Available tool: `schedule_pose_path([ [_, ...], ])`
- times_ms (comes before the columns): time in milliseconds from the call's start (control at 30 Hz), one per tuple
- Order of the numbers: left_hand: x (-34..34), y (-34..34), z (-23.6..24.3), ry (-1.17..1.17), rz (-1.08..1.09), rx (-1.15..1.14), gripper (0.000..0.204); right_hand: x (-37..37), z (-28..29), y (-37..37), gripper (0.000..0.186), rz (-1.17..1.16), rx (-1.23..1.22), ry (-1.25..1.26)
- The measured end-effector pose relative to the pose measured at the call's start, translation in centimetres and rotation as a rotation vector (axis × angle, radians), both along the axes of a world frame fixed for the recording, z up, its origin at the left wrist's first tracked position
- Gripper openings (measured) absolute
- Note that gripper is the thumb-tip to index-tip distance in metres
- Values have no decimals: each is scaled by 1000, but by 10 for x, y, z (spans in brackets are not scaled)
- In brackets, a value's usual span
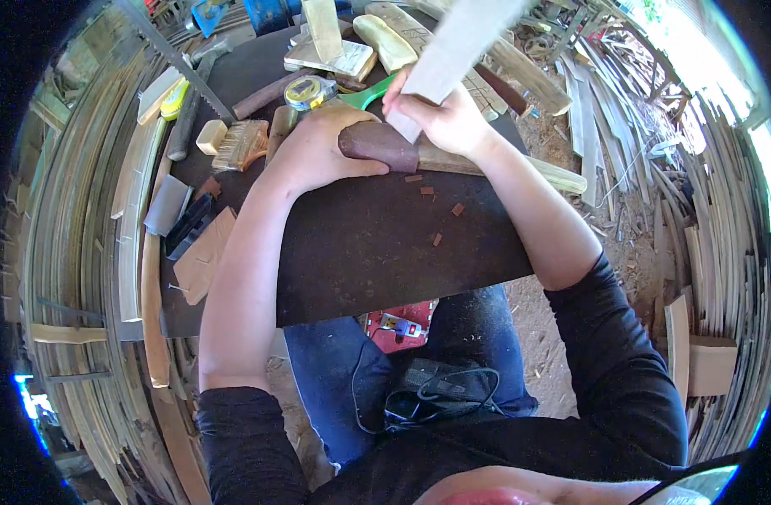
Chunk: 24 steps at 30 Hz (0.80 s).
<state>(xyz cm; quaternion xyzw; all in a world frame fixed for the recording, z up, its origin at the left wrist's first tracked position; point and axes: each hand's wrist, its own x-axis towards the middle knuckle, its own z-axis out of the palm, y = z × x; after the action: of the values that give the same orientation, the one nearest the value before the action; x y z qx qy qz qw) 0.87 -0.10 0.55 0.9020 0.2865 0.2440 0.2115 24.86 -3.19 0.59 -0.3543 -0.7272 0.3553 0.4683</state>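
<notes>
Left hand [322, 151]: half curled over the left end of the dark reddish-brown block, with thumb stretched along the near edge and fingers mostly out of sight behind it.
Dark reddish-brown block [375, 145]: on the table directly in front of the body, lying crosswise, held under the left palm.
Right hand [446, 119]: closed around the lower part of the flat pale strip, with thumb laid across the face.
Flat pale strip [457, 50]: slanted up and away to the right, with lower end at the block's right part (touching or just above, hard to tell from overhead).
Pale wooden bar [560, 176]: running rightward from the block, passing beneath the right forearm.
Reddish chips [458, 209]: scattered on the dark table [377, 252], just nearer the body than the block.
Beyond the left hand: yellow tape measure [304, 92], beside a green handle [370, 95].
Farther left: wide paintbrush [240, 145], next to a small pale block [211, 136]; saw blade [176, 62] slanting above.
</notes>
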Motion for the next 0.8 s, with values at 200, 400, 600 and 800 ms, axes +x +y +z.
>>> schedule_pose_path([
  [200, -3, -1, -2, -14, 2, -29, 58, 1, 2, 2, 9, 94, -151, 36],
  [400, 0, 0, -3, -10, 15, -8, 57, 3, -4, 7, 5, 16, -4, -25],
  [600, -3, 1, -6, -29, 5, -2, 57, -11, 1, 0, 6, -71, 102, -20],
  [800, 0, 1, -5, -10, -4, 25, 54, -2, -4, 5, 11, -90, -85, 105],
])
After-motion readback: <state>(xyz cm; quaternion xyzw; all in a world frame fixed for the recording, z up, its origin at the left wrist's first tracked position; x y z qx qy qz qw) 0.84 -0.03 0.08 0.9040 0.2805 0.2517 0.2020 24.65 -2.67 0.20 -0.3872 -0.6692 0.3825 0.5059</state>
